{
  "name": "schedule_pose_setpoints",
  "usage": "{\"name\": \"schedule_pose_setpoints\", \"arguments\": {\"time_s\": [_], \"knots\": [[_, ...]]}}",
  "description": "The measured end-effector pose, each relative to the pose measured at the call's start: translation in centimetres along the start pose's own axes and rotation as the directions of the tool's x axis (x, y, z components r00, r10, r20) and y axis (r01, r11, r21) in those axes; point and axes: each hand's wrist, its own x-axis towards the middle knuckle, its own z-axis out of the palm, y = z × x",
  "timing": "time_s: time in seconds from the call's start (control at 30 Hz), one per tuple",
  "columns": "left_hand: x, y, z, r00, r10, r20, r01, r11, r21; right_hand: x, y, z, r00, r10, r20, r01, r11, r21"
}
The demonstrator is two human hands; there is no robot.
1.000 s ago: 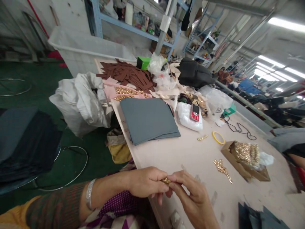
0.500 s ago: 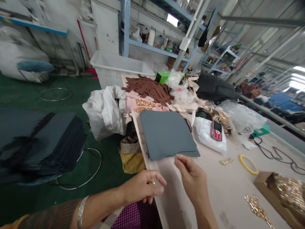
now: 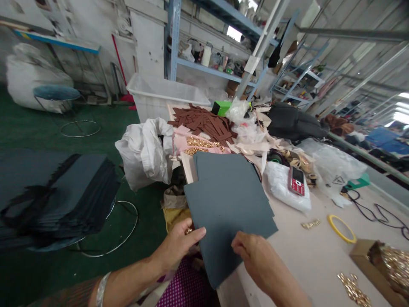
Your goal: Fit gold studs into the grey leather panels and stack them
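A dark grey sheet [image 3: 220, 209] lies skewed over a stack of similar sheets [image 3: 220, 164], its near corner jutting past the table's left edge. My left hand [image 3: 179, 243] grips the sheet's left edge, thumb on top and fingers curled. Something small and gold-coloured [image 3: 188, 231] shows at those fingers; whether it is a ring or a loose piece I cannot tell. Over the sheet's lower right side, my right hand [image 3: 255, 253] is closed, fingertips pinched together against the surface. What those fingertips hold, if anything, is hidden.
Right of the sheets lie a red phone [image 3: 297, 181] on a white plastic pack, a yellow tape roll [image 3: 341, 228], gold pieces [image 3: 353, 290] and a box [image 3: 367, 256] of them. Brown strips [image 3: 204, 123] cover the far end. Bundled dark sheets [image 3: 79, 187] rest on a stool at left.
The top grey sheet has been drawn toward me and turned off the stack. My left hand has moved onto its edge; my right hand has come down over it.
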Motion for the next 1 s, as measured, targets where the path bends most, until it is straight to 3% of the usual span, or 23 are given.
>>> {"name": "schedule_pose_setpoints", "arguments": {"time_s": [0.07, 0.13, 0.23, 0.33, 0.43, 0.57, 1.0], "knots": [[-0.4, -0.6, 0.3, 0.998, -0.008, 0.054, 0.011, 0.999, -0.040, -2.1, 0.4, 0.1, 0.998, 0.026, 0.049, -0.035, 0.981, 0.190], [-0.7, -1.0, 0.7, 0.997, -0.001, 0.084, 0.006, 0.998, -0.060, -2.9, 0.7, 0.7, 0.995, 0.100, -0.025, -0.083, 0.921, 0.380], [-0.9, -1.2, 1.0, 0.997, 0.025, 0.080, -0.021, 0.998, -0.051, -2.2, 1.1, 2.1, 0.941, 0.303, -0.152, -0.149, 0.772, 0.618], [-0.7, -0.9, 1.2, 0.997, 0.055, 0.052, -0.049, 0.994, -0.097, -0.3, 1.1, 3.1, 0.899, 0.387, -0.205, -0.101, 0.639, 0.763], [-0.4, -0.5, 1.3, 0.999, 0.029, 0.033, -0.023, 0.985, -0.169, 1.4, 0.8, 3.2, 0.905, 0.377, -0.198, -0.053, 0.561, 0.826], [-0.3, 0.2, 1.7, 0.998, -0.023, 0.058, 0.037, 0.967, -0.250, 2.8, 0.4, 2.8, 0.933, 0.325, -0.155, -0.053, 0.549, 0.834], [0.6, 1.6, 2.8, 0.997, -0.052, 0.063, 0.069, 0.953, -0.296, 4.5, -0.2, 2.2, 0.955, 0.293, -0.041, -0.086, 0.409, 0.909]]}}
